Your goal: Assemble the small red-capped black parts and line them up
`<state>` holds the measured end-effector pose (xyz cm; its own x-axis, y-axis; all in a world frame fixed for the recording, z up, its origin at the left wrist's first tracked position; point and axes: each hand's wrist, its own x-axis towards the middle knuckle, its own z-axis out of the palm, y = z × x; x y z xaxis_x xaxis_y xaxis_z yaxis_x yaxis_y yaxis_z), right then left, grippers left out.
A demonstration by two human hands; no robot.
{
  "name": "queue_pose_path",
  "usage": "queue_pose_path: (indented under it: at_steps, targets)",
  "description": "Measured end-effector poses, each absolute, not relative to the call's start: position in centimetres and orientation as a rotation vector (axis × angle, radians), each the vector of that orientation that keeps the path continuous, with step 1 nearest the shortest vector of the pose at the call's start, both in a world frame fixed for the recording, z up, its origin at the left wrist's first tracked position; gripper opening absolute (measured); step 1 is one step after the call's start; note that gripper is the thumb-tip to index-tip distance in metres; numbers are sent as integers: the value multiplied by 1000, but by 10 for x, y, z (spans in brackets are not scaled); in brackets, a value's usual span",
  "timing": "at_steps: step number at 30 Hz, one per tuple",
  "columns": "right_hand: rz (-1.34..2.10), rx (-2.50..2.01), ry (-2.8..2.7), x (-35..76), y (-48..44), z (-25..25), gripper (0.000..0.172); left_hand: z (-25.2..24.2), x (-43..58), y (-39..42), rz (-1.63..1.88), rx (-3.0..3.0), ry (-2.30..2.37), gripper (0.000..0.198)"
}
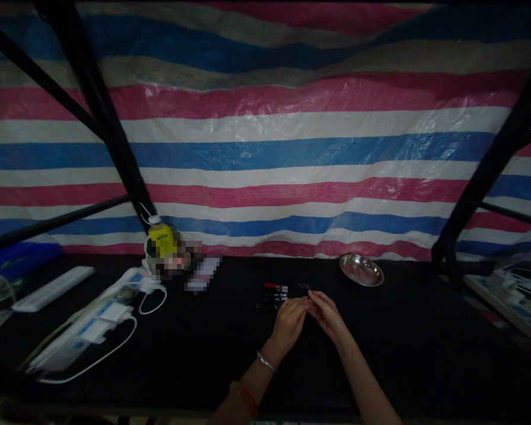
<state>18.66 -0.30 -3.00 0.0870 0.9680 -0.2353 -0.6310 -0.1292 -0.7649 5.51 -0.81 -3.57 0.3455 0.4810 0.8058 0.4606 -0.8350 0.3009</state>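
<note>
My left hand (289, 321), with a silver bangle (266, 361) at the wrist, has its fingers closed and bent toward the right. Against its fingertips my right hand (327, 314) is closed in a pinch. Whatever sits between the fingers is too small and dark to make out. A small dark piece (304, 287) shows just past the right fingertips; I cannot tell whether they touch it. Beside my left hand lies a small red stick-shaped thing with a silver end (275, 287). Below it are dark ones with silver ends (274, 297), partly hidden by my left hand.
A round metal dish (361, 270) stands at the back right of the black table (318, 389). Leftward are a yellow bottle (161, 237), a power strip (86, 327) with white cables, and a long white bar (55, 289). Behind hangs a striped sheet (292, 153) between black posts.
</note>
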Motion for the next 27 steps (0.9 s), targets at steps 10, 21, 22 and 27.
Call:
queue_pose_path:
  at_steps: [10,21,22,27]
  targets:
    - [1454,-930,-507,187,-3,-31,31,-37,54,-8,1538,2588,840,26]
    - [1467,-932,-518,188,-2,-33,31,-36,54,-10,1555,2550,836,27]
    - [1471,-930,-517,188,-2,-33,31,-37,55,-9,1561,2553,839,27]
    - [1480,-913,-519,189,-1,-35,32,-36,55,-9,1554,2584,941,26]
